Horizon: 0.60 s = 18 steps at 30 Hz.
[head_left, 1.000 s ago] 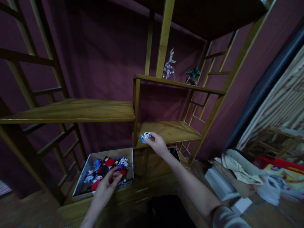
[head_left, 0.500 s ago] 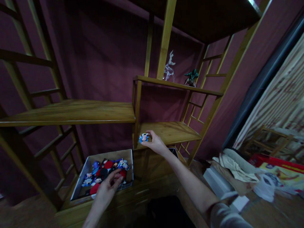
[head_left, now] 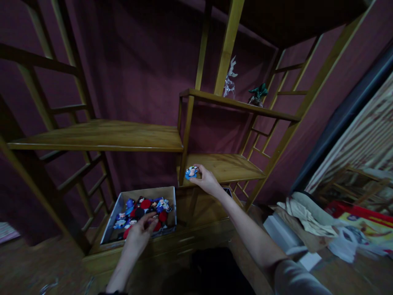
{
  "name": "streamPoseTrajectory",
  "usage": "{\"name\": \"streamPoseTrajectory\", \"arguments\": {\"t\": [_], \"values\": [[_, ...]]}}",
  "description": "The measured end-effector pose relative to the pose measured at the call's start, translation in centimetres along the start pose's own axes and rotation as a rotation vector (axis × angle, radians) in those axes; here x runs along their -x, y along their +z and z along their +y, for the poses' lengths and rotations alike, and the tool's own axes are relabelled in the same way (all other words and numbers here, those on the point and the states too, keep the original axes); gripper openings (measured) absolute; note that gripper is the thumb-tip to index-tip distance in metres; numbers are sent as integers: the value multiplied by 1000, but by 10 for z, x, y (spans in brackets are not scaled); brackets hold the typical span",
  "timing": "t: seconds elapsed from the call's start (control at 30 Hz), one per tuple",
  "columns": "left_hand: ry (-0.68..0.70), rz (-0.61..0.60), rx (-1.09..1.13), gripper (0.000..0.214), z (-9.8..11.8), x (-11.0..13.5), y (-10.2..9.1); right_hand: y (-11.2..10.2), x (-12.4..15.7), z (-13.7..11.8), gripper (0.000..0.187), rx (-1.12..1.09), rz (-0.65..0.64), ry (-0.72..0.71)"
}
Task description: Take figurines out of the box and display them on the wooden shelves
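Observation:
A small blue-and-white cartoon figurine (head_left: pixel 191 172) is pinched between the thumb and fingers of my right hand (head_left: pixel 207 179), just in front of the lower right shelf (head_left: pixel 227 166). My left hand (head_left: pixel 141 232) hovers over the front of an open cardboard box (head_left: pixel 107 233), its bent fingers apart and nothing visible in them. Several small figurines (head_left: pixel 130 204) in blue, red, black and white lie jumbled inside that box. My left fingers are close to a red one (head_left: pixel 162 217); whether they touch it I cannot tell.
A wooden display shelf unit (head_left: pixel 101 137) stands before a dark red wall. On its upper right shelf are a clear deer figurine (head_left: pixel 229 82) and a green ornament (head_left: pixel 258 94). At right on the floor lie a white plastic bag (head_left: pixel 344 245), cloth (head_left: pixel 308 219) and a grey box (head_left: pixel 281 233).
The view has shifted, so the shelves appear further right and higher. My right hand still holds the figurine at the lower shelf's edge; my left hand stays over the box.

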State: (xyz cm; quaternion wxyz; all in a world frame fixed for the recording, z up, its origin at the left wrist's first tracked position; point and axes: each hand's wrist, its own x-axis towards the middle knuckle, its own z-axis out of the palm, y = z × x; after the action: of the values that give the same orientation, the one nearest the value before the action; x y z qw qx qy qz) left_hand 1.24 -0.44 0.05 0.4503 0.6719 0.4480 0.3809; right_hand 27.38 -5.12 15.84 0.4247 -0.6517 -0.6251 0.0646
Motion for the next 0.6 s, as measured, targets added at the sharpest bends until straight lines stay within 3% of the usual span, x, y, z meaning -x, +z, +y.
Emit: {"name": "streamPoseTrajectory", "arguments": {"t": [0.17,0.43,0.53,0.6], "values": [[-46,53,15,58,-3,-1,-11,1,2,2,53,48,3,-25],[-61,81,-2,49,4,2,-20,3,0,6,56,34,-4,-50],[-121,191,21,41,9,3,-28,0,10,1,58,-7,62,-84],[-191,332,94,35,13,4,-37,0,28,-10,51,-81,205,-120]]}}
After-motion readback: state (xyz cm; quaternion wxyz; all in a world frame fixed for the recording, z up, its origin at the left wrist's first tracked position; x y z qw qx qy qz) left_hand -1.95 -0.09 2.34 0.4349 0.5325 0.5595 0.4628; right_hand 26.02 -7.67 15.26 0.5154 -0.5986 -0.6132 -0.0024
